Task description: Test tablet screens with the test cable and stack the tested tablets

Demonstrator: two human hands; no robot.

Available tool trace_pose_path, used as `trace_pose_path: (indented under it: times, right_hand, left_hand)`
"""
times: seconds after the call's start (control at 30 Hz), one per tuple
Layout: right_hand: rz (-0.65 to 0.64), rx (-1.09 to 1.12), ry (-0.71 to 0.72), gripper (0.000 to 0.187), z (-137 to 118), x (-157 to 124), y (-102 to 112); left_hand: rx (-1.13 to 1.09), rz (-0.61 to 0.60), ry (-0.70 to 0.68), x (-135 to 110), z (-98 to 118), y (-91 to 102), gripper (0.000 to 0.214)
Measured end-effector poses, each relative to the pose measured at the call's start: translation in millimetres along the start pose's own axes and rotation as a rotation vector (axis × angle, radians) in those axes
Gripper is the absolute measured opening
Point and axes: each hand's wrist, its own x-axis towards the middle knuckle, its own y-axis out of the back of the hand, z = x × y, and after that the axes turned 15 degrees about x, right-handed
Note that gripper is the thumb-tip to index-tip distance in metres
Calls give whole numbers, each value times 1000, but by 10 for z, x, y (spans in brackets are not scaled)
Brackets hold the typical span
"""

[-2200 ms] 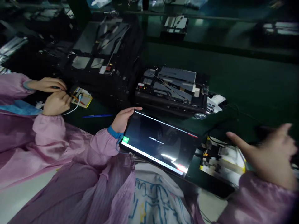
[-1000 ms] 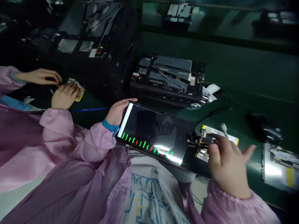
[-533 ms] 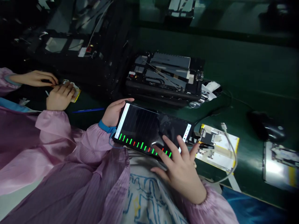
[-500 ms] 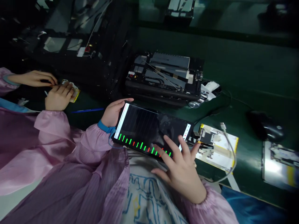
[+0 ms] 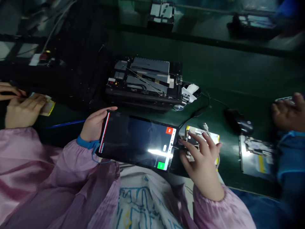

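Note:
A tablet with a mostly dark screen leans over my lap. Its screen carries a red square, a green square and a white strip near the right end. My left hand, with a blue wrist strap, is closed around the tablet's left edge, thumb along the top corner. Just past the right edge is my right hand, fingers spread and holding nothing visible. It hovers over a white battery pack with yellow tape and a circuit board, partly hidden by the fingers. A cable connector shows beside the fingers.
Stacked dark device parts stand behind the tablet. To the right are a black mouse, a metallic panel and a co-worker's hand. Another co-worker's hands work at left, near a blue pen.
My right hand has lifted off the tablet screen and shifted right over the battery pack. The green and red bars on the screen have given way to coloured squares. The view has swung right.

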Motion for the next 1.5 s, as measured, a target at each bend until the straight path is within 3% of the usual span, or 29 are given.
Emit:
trace_pose_path:
  times: [0.1, 0.23, 0.5, 0.67, 0.77, 0.83, 0.9, 0.97, 1.03, 1.07, 1.1, 1.17, 1.23, 1.27, 1.3, 1.37, 1.43, 1.5]
  right_hand:
    - [15, 36, 4, 24, 4, 47, -5]
    - [-58, 96, 31, 29, -8, 119, 48]
    - [-41, 78, 59, 13, 49, 263, 61]
    - [155, 169, -43, 9, 441, 297, 489]
    - [138, 139, -218, 16, 669, 238, 769]
    - [121, 100, -285, 17, 670, 192, 855]
    - [215, 242, -265, 12, 537, 162, 861]
    - [371, 599, -157, 15, 347, 158, 823]
    - [521, 879, -73, 34, 217, 174, 773]
    - [572, 886, -91, 46, 203, 185, 748]
    - [599, 781, -165, 54, 227, 192, 720]
    - [655, 260, -400, 63, 372, 188, 654]
    - [692, -561, -553, 65, 558, 163, 570]
    - [700, -1030, -553, 65, 626, 149, 526]
    - [694, -1477, -491, 64, 659, 140, 482]
    - [514, -2183, -260, 55, 594, 147, 405]
    - [272, -2658, -50, 44, 364, 188, 344]
    - [65, -3050, 61, 36, 31, 241, 286]
  left_hand:
    - [53, 26, 15, -5, 42, -17, 23]
    - [89, 49, 39, -15, 83, -40, 24]
    - [67, 43, 91, -9, 120, -36, 22]
    - [75, 29, 84, -24, 142, -39, 21]
    - [69, 23, 83, -33, 150, -40, 21]
    - [68, 27, 102, -34, 155, -38, 21]
    - [74, 10, 89, -36, 161, -36, 23]
    - [99, -28, 28, -42, 164, -36, 25]
    - [140, -55, -43, -55, 161, -36, 28]
    - [166, -52, -72, -61, 155, -33, 29]
    - [198, -42, -98, -65, 145, -27, 30]
    - [290, -20, -157, -62, 115, 0, 33]
    - [416, -22, -239, -41, 78, 39, 41]
    - [479, -33, -278, -29, 63, 59, 45]
    - [535, -44, -312, -21, 53, 77, 49]
    - [632, -56, -356, -32, 61, 101, 53]
    - [738, -47, -384, -105, 109, 102, 55]
    - [828, -5, -433, -253, 179, 69, 57]
